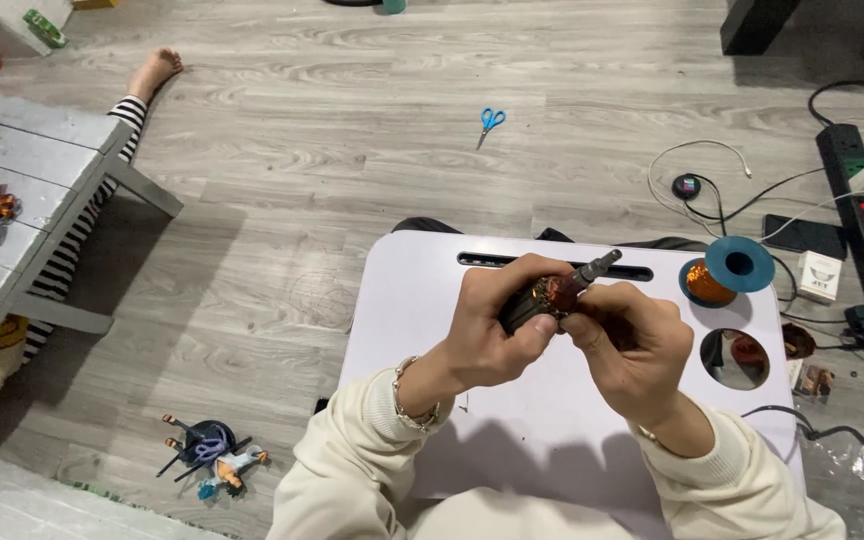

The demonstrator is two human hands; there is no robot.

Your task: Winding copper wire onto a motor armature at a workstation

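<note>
Copper windings glint on the motor armature (pixel 552 295) that I hold above the white lap desk (pixel 552 420), its dark steel shaft poking up and away from me toward the far right. My left hand (pixel 497 325) is wrapped around the armature's dark body, fingers curled tight over the top, thumb pressing in from below. My right hand (pixel 624 345) meets it from the other side, fingertips pinched against the copper part, knuckles touching those of my left. Both cream sleeves run back toward me, and a beaded bracelet (pixel 410 392) sits on my left wrist.

Just beyond my right hand stands a blue spool of copper wire (pixel 720 272) on the desk, and nearer to me on that side is a round hole in the desktop (pixel 734 358). A long slot (pixel 552 262) lies just past my knuckles.

Further out to the right, on the grey wood floor, lie a black power strip (pixel 860 200) and tangled cables. Well ahead of my hands rest blue-handled scissors (pixel 491 121). Off to the left stands a grey wooden bench (pixel 32 190), and a small figurine (pixel 214 458) lies near my left elbow.
</note>
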